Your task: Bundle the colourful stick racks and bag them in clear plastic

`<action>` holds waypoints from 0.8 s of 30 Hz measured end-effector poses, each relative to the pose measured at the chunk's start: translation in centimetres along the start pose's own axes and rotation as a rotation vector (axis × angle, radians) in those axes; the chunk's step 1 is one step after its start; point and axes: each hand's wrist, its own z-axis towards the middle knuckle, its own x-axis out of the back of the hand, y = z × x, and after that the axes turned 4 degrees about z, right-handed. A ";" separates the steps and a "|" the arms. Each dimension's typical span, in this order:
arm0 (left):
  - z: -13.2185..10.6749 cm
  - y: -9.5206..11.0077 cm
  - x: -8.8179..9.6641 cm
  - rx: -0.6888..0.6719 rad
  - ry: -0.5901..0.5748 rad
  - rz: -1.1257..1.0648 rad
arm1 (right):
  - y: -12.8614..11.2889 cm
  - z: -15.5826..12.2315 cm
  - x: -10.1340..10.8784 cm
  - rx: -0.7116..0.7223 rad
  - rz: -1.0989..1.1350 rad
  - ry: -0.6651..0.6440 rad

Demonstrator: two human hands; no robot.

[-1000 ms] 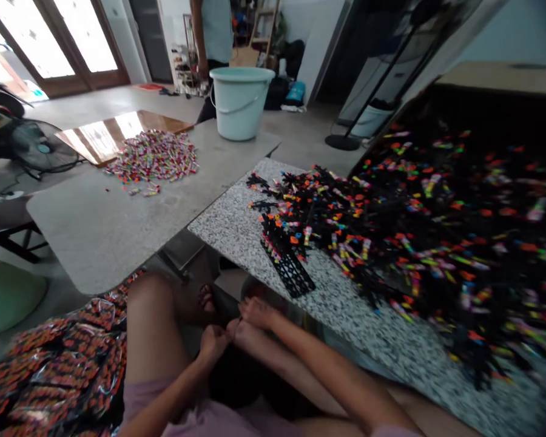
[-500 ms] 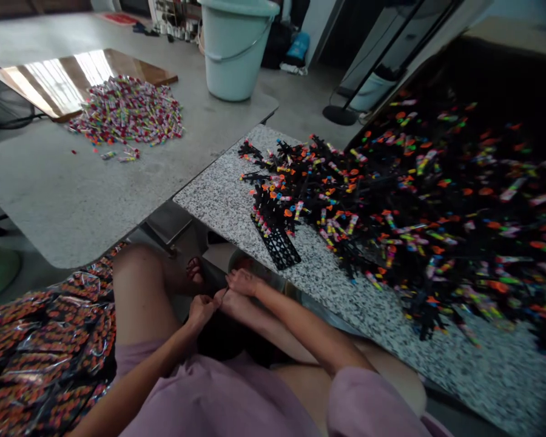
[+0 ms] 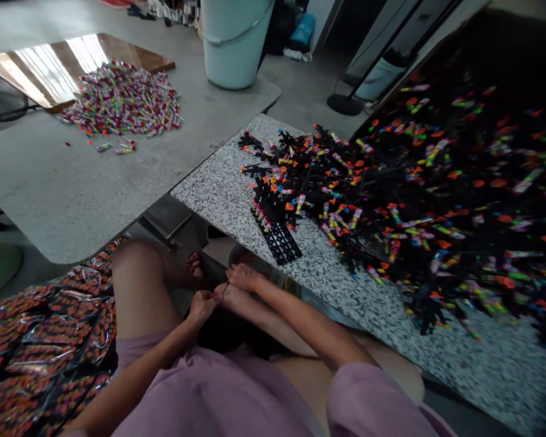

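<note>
My left hand (image 3: 203, 303) and my right hand (image 3: 242, 278) meet low over my lap, just below the front edge of the speckled table (image 3: 227, 194). The fingers of both hands are curled in a pinch around a small thin dark piece that I cannot make out. Nearest on the speckled table lies a black grid rack (image 3: 281, 241). Behind it spreads a big heap of black plastic pieces with colourful little tubes (image 3: 391, 182).
A pile of loose colourful tubes (image 3: 122, 100) lies on the grey table (image 3: 73, 188) to the left. A pale green bucket (image 3: 234, 42) stands at that table's far end. Clear bags of orange-and-black items (image 3: 36, 352) lie by my left knee.
The view has tilted down and the standing person by the bucket has left the picture. My hands have stayed pinched together in the same place over my lap.
</note>
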 end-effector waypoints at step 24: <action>-0.4 -1.1 -0.2 0.081 -0.072 0.008 | -0.3 0.1 0.5 0.094 -0.032 -0.001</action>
